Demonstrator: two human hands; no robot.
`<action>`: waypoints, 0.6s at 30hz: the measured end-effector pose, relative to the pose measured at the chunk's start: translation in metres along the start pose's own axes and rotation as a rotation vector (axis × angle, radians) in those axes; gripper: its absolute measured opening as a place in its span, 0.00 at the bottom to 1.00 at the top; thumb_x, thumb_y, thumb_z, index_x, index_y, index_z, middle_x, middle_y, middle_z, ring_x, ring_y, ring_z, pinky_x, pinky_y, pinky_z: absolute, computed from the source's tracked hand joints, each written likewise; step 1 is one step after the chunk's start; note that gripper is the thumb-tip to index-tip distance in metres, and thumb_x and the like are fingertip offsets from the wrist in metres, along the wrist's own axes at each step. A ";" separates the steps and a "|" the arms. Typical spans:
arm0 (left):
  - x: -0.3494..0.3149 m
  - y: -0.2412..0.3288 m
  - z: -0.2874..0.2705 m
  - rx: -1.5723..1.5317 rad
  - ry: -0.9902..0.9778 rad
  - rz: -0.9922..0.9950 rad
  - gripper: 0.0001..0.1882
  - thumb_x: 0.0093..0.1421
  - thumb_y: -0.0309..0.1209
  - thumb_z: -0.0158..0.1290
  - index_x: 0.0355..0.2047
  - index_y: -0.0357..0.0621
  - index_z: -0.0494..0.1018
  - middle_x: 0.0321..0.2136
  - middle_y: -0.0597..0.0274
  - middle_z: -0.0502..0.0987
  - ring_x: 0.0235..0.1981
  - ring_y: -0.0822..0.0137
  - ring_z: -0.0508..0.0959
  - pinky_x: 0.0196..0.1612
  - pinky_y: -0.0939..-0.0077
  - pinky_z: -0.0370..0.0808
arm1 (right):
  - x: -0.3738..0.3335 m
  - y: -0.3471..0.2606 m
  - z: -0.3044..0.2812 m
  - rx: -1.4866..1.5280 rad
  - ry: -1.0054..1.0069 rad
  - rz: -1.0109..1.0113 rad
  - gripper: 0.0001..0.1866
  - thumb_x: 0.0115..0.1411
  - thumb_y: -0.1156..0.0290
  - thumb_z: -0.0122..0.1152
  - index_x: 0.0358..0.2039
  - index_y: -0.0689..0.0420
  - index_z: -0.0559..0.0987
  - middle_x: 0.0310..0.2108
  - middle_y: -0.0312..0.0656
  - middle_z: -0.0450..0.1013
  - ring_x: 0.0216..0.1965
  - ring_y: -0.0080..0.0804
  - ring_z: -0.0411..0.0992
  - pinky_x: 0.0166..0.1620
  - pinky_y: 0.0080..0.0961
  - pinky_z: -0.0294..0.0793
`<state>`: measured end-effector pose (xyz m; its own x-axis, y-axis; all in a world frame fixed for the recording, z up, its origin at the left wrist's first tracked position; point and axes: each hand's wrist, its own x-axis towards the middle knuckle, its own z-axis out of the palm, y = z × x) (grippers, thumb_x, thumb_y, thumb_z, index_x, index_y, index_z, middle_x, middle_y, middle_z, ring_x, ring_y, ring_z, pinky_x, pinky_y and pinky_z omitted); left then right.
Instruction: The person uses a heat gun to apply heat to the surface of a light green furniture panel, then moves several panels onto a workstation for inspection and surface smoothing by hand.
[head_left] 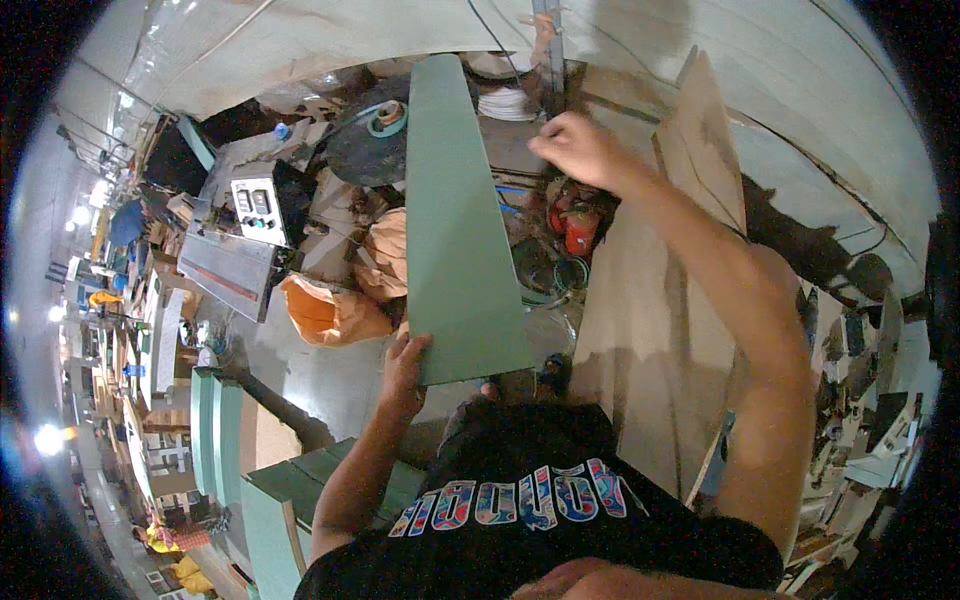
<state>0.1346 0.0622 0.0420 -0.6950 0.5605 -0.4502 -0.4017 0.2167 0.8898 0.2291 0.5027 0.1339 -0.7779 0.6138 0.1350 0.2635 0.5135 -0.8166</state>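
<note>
— Board point(455, 220) — the long green one — where is it?

— Standing up in front of the person, above the floor. The left hand point(403, 368) pinches its bottom corner. The right hand point(583, 150) is a closed fist up by the far edge; I cannot tell if it holds anything.

— How to do it well?

— I think: keep the bottom grip tight, and hold the board straight — away from the plywood sheets point(660, 300).
</note>
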 end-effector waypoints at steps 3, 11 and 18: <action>0.000 0.001 0.015 0.110 -0.024 0.145 0.19 0.64 0.33 0.56 0.53 0.39 0.75 0.43 0.57 0.79 0.42 0.63 0.78 0.44 0.67 0.76 | 0.058 0.032 0.077 -0.172 -0.115 0.262 0.49 0.58 0.38 0.68 0.62 0.73 0.69 0.58 0.63 0.70 0.58 0.51 0.72 0.59 0.41 0.73; 0.024 -0.035 0.002 0.030 -0.089 -0.184 0.22 0.65 0.35 0.55 0.57 0.39 0.71 0.44 0.56 0.78 0.44 0.62 0.77 0.41 0.64 0.77 | 0.085 0.142 0.216 0.820 -0.330 0.720 0.30 0.58 0.56 0.75 0.54 0.62 0.80 0.52 0.50 0.79 0.50 0.47 0.79 0.52 0.51 0.78; 0.076 -0.119 -0.013 0.135 -0.405 -0.268 0.26 0.65 0.32 0.59 0.60 0.37 0.68 0.49 0.54 0.77 0.46 0.61 0.77 0.49 0.64 0.76 | 0.046 0.138 0.230 0.654 -0.327 0.961 0.30 0.58 0.60 0.77 0.56 0.61 0.78 0.50 0.47 0.81 0.47 0.48 0.80 0.51 0.53 0.78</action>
<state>0.1223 0.0682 -0.0992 -0.2801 0.7301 -0.6232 -0.4351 0.4821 0.7604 0.0982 0.4635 -0.1017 -0.5553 0.3494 -0.7547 0.5488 -0.5279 -0.6482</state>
